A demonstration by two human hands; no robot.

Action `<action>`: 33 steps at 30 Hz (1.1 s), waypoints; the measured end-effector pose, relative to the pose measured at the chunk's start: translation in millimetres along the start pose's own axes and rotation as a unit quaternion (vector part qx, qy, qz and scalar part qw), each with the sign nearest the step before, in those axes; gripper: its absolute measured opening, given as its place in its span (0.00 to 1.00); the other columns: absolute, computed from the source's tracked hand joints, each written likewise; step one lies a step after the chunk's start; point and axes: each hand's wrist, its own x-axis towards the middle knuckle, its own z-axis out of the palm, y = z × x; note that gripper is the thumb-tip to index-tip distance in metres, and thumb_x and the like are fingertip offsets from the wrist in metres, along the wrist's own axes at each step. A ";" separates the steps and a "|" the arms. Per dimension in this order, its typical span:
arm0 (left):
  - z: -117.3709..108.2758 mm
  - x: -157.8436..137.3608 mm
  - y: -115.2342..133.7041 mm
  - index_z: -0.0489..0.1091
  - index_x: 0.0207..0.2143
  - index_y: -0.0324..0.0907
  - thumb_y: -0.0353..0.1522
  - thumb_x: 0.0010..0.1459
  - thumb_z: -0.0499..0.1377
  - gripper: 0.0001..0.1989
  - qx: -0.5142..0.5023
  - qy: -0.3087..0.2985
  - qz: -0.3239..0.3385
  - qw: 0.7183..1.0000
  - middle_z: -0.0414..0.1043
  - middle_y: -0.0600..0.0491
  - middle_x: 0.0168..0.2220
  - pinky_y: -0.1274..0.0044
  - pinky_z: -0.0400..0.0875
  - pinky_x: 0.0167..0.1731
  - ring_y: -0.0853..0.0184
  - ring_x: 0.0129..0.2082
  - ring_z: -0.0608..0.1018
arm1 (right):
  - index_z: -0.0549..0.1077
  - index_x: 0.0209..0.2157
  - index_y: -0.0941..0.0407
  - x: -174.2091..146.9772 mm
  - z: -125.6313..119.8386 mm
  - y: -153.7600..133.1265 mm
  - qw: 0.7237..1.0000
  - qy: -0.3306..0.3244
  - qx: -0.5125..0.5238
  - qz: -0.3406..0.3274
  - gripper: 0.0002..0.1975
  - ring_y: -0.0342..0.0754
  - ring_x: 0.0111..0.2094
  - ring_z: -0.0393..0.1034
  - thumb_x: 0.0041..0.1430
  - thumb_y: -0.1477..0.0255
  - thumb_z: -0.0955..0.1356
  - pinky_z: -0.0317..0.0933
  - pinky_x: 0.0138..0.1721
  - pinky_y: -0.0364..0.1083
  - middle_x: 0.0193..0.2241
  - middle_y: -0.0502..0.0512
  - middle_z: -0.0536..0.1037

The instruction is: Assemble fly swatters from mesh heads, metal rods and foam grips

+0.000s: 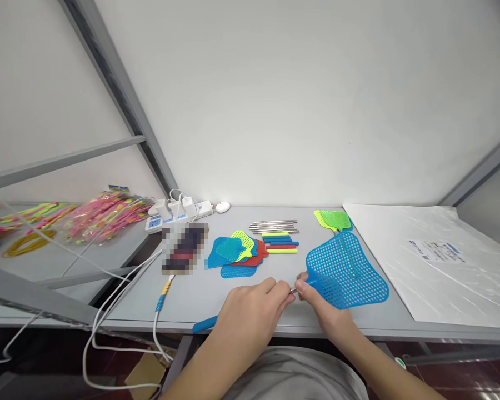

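Both hands are closed, left hand (254, 308) around a metal rod (293, 290), right hand (325, 311) pinching a blue swatter head (345, 269).

A blue perforated swatter head (348, 266) fans rightward, metal rod (293, 290) and blue handle (204, 324) leftward.

No text can be properly read here, tbh. Tiny print can be spotted on the white-and-blue label (437, 251) on the white wrapped package (383, 244), but the letters can't be made out. The device (185, 250) is pixelated.
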 end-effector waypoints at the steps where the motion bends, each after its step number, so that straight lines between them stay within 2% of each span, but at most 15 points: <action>1: -1.2 -3.7 -5.2 0.64 0.36 0.47 0.37 0.70 0.43 0.13 0.017 0.006 -0.008 1.000 0.72 0.58 0.30 0.74 0.50 0.21 0.65 0.24 0.74 | 0.73 0.29 0.54 4.7 -5.5 -2.0 0.999 0.031 0.026 -0.002 0.09 0.45 0.28 0.65 0.54 0.64 0.72 0.60 0.33 0.46 0.25 0.50 0.71; 3: -2.4 -11.2 -17.7 0.63 0.34 0.46 0.36 0.69 0.44 0.13 0.049 0.017 -0.032 0.998 0.70 0.58 0.28 0.74 0.49 0.21 0.66 0.23 0.73 | 0.69 0.24 0.54 17.3 -19.2 -6.5 0.991 0.084 0.102 -0.006 0.12 0.43 0.23 0.58 0.54 0.64 0.71 0.55 0.26 0.44 0.20 0.47 0.65; 6: -1.1 -18.7 -33.4 0.64 0.34 0.46 0.36 0.69 0.44 0.13 0.072 0.036 -0.034 0.996 0.68 0.57 0.27 0.75 0.50 0.22 0.66 0.23 0.73 | 0.62 0.21 0.54 34.1 -36.2 -11.6 0.985 0.082 0.153 -0.004 0.16 0.41 0.21 0.49 0.56 0.66 0.70 0.48 0.23 0.43 0.18 0.44 0.56; 11: 3.3 -16.0 -32.2 0.66 0.37 0.46 0.36 0.69 0.43 0.13 0.084 0.086 -0.028 0.992 0.66 0.57 0.26 0.75 0.49 0.21 0.67 0.22 0.71 | 0.58 0.21 0.54 33.5 -31.4 -8.1 0.979 0.083 0.187 -0.018 0.19 0.41 0.21 0.46 0.61 0.66 0.68 0.46 0.24 0.44 0.18 0.43 0.52; 14: 5.7 -12.2 -21.4 0.66 0.38 0.47 0.37 0.69 0.44 0.12 0.068 0.098 -0.013 0.993 0.66 0.57 0.26 0.75 0.49 0.20 0.67 0.21 0.71 | 0.59 0.22 0.54 21.4 -16.9 -1.2 0.990 0.033 0.133 -0.011 0.19 0.41 0.22 0.47 0.64 0.62 0.65 0.45 0.25 0.45 0.19 0.44 0.55; 18: 12.0 -10.8 -11.5 0.65 0.33 0.46 0.41 0.69 0.45 0.15 0.063 0.105 0.008 0.992 0.66 0.57 0.24 0.74 0.46 0.19 0.68 0.20 0.70 | 0.57 0.21 0.54 5.3 0.1 5.1 0.998 -0.062 0.010 -0.018 0.23 0.42 0.23 0.49 0.67 0.58 0.59 0.45 0.25 0.45 0.19 0.46 0.56; 23: 23.8 -16.8 -24.9 0.63 0.27 0.44 0.41 0.68 0.46 0.18 0.086 0.141 0.026 0.986 0.64 0.58 0.21 0.74 0.46 0.20 0.68 0.18 0.67 | 0.58 0.19 0.55 -0.7 -0.6 3.6 0.988 -0.126 -0.088 -0.020 0.25 0.42 0.23 0.50 0.67 0.56 0.57 0.45 0.26 0.45 0.19 0.47 0.57; 25: 26.4 -21.2 -36.6 0.63 0.26 0.44 0.40 0.68 0.48 0.18 0.097 0.164 0.035 0.981 0.63 0.57 0.21 0.74 0.48 0.21 0.68 0.19 0.66 | 0.58 0.19 0.55 1.7 -10.2 1.9 0.987 -0.118 -0.106 -0.018 0.25 0.43 0.23 0.50 0.67 0.56 0.58 0.44 0.26 0.45 0.18 0.47 0.57; 27: 25.5 -25.4 -48.4 0.64 0.25 0.43 0.40 0.67 0.50 0.18 0.115 0.193 0.030 0.974 0.63 0.57 0.21 0.74 0.49 0.23 0.68 0.20 0.66 | 0.57 0.19 0.54 6.4 -24.6 -0.8 0.992 -0.079 -0.101 -0.016 0.26 0.43 0.23 0.50 0.67 0.55 0.58 0.44 0.26 0.46 0.18 0.47 0.56; 30: 18.8 -29.6 -62.5 0.64 0.24 0.43 0.40 0.66 0.52 0.18 0.158 0.227 0.024 0.961 0.63 0.56 0.21 0.73 0.51 0.25 0.67 0.21 0.65 | 0.56 0.18 0.54 13.7 -48.5 -7.6 0.997 -0.015 -0.078 -0.018 0.26 0.43 0.23 0.47 0.67 0.56 0.57 0.43 0.27 0.47 0.18 0.47 0.53; 33: 10.5 -32.4 -72.8 0.64 0.24 0.43 0.41 0.65 0.53 0.18 0.185 0.248 0.042 0.950 0.62 0.56 0.21 0.73 0.52 0.26 0.67 0.22 0.63 | 0.55 0.17 0.54 16.5 -65.2 -15.7 0.997 0.007 -0.070 -0.028 0.26 0.44 0.23 0.46 0.68 0.57 0.57 0.42 0.28 0.47 0.18 0.47 0.52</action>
